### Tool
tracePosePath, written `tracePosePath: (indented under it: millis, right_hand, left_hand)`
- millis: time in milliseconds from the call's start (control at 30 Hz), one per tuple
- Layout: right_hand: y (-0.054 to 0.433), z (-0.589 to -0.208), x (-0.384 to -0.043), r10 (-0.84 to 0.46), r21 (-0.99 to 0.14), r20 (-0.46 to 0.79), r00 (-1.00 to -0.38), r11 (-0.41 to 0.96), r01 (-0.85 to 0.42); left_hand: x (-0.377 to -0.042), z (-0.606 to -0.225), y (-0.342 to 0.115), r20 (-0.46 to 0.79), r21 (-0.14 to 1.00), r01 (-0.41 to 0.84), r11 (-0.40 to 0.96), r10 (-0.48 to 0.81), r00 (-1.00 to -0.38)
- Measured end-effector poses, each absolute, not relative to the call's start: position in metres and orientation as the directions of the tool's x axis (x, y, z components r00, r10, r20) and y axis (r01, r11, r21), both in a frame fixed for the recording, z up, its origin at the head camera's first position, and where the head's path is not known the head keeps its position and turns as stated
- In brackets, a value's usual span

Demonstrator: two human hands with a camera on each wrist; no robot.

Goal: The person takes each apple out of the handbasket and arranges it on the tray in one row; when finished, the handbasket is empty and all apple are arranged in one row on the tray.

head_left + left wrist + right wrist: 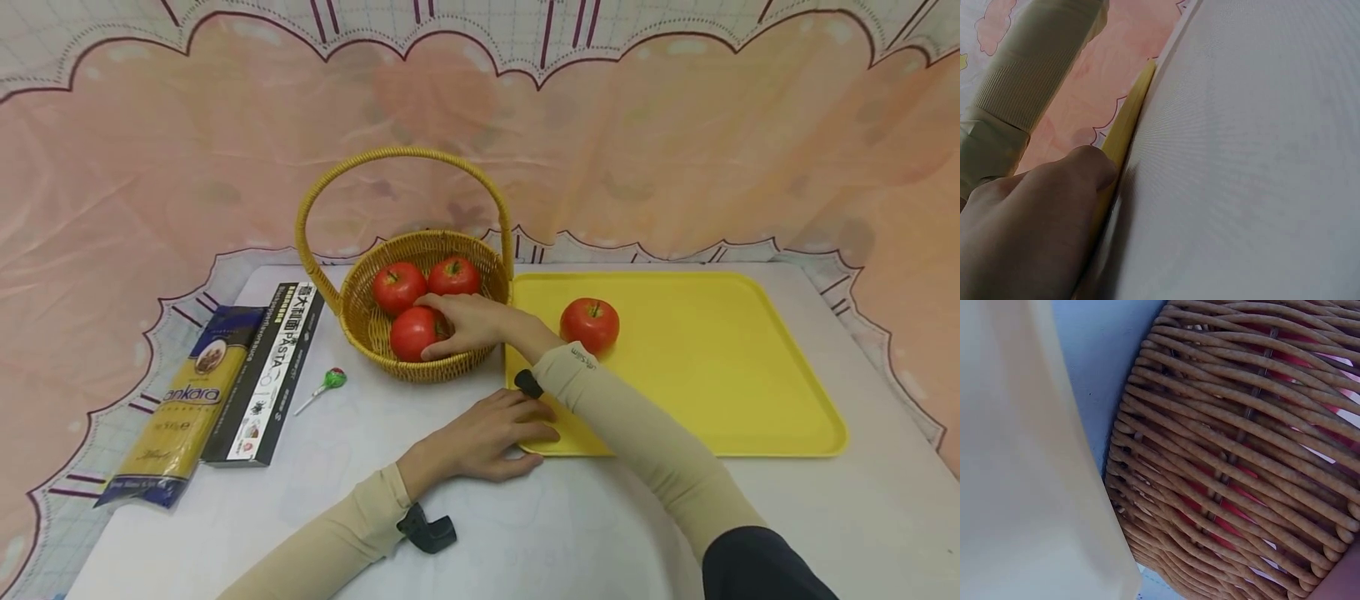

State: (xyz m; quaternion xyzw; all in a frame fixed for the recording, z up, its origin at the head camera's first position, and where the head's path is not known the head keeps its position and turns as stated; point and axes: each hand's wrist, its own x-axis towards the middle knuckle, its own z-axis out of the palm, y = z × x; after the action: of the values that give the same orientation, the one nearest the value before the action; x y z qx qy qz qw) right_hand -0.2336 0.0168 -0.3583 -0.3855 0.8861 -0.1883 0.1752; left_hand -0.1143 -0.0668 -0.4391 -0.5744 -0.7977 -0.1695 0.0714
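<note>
A yellow wicker basket (pixel 420 371) with a tall handle holds three red apples. My right hand (pixel 480 321) reaches over its right rim, its fingers and thumb around the front apple (pixel 411 335). The other two, a left apple (pixel 397 287) and a back apple (pixel 455 275), sit behind it. In the right wrist view the basket's woven wall (pixel 1229 456) hides that hand's fingers; red shows through the gaps. My left hand (pixel 487 437) rests on the front left corner of a yellow tray (pixel 712 367), thumb by the edge. Another apple (pixel 590 326) stands on the tray.
Left of the basket lie a yellow pasta packet (pixel 187 408), a black and white pasta box (pixel 266 375) and a lollipop (pixel 332 380) with a green and red wrapper. The white table (pixel 322 500) bears everything; a patterned cloth (pixel 675 167) hangs behind it. My right forearm crosses the tray.
</note>
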Motion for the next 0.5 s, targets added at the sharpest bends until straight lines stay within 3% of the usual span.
tracePosePath:
  millis: [500]
  right_hand:
    - [0.0220,-0.3593,-0.2313,-0.730,-0.520,-0.084,-0.678,0.613,-0.595]
  left_hand:
    - [-0.1144,-0.4414,-0.0668,0.323,0.182,0.943,0.279,0.889,-0.326]
